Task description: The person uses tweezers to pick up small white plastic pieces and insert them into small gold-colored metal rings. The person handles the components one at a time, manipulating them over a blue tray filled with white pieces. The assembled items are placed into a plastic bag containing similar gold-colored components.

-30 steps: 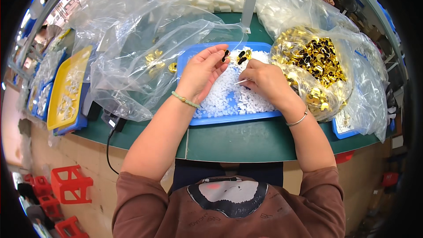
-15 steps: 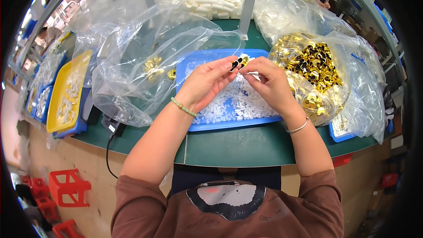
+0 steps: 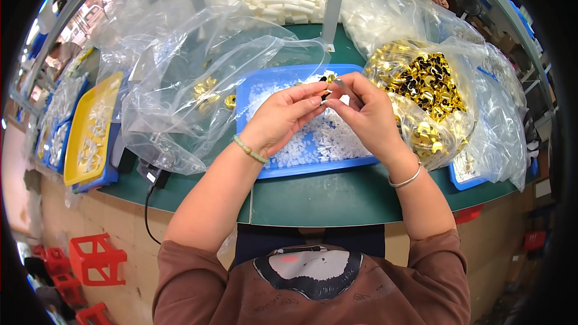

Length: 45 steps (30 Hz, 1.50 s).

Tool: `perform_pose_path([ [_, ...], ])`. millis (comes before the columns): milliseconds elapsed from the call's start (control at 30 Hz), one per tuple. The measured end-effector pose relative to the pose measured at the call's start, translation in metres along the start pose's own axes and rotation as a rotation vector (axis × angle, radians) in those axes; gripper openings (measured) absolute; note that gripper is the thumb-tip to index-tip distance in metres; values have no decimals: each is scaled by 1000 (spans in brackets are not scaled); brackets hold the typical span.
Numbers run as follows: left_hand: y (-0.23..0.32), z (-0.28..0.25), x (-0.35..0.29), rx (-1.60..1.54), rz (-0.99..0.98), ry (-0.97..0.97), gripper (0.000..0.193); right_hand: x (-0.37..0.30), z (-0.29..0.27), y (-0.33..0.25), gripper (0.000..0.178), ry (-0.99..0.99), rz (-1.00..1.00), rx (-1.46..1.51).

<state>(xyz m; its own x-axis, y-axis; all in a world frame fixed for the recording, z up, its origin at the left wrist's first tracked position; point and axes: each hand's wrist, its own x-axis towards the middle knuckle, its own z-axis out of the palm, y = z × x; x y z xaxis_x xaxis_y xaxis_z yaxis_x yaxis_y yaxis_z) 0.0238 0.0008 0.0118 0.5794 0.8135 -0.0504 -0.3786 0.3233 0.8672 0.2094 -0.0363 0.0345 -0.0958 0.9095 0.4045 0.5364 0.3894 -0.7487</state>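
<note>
Over the blue tray (image 3: 301, 171), both my hands meet at a small shiny gold-and-black piece (image 3: 326, 92). My left hand (image 3: 282, 114) is closed with its thumb and fingers pinching that piece. From the other side my right hand (image 3: 367, 111) is also closed, its thumb and index finger pressed at the piece, with a tiny white bit at the fingertips. Many small white plastic parts (image 3: 346, 147) lie in the tray beneath. To the right, a clear bag (image 3: 430, 93) holds a heap of similar gold-and-black pieces.
A clear plastic bag (image 3: 162, 102) with some gold pieces spreads at left. White tubes (image 3: 280, 0) are heaped at the back by a metal post (image 3: 333, 9). A yellow tray (image 3: 93, 135) stands far left, near a black adapter (image 3: 150, 173). Red stools (image 3: 99, 259) stand on the floor.
My hands have drawn closer together around the small piece, and the right hand has shifted slightly down and inward. More of the piece is now covered by the fingers.
</note>
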Motion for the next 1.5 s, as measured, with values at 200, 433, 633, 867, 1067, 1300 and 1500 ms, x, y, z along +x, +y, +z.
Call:
perform_pose_path([
  [200,-3,-5,2,28,-9,9,30,-3,5,0,18,90,-146,-162],
  [433,-8,-1,2,42,32,45,31,-2,8,0,19,140,-90,-141],
  [633,-10,1,3,102,40,52,32,-2,9,5,21,134,-82,-190],
  [867,-12,0,2,102,41,57,32,-3,15,3,21,174,-94,-219],
  [1067,-17,-5,7,93,65,34,31,-5,18,5,19,180,-54,-197],
  [1300,-13,-2,5,92,20,20,34,-3,20,1,18,214,-40,-170],
  [1500,-13,-3,3,112,17,35,33,-3,18,2,19,202,6,-142],
])
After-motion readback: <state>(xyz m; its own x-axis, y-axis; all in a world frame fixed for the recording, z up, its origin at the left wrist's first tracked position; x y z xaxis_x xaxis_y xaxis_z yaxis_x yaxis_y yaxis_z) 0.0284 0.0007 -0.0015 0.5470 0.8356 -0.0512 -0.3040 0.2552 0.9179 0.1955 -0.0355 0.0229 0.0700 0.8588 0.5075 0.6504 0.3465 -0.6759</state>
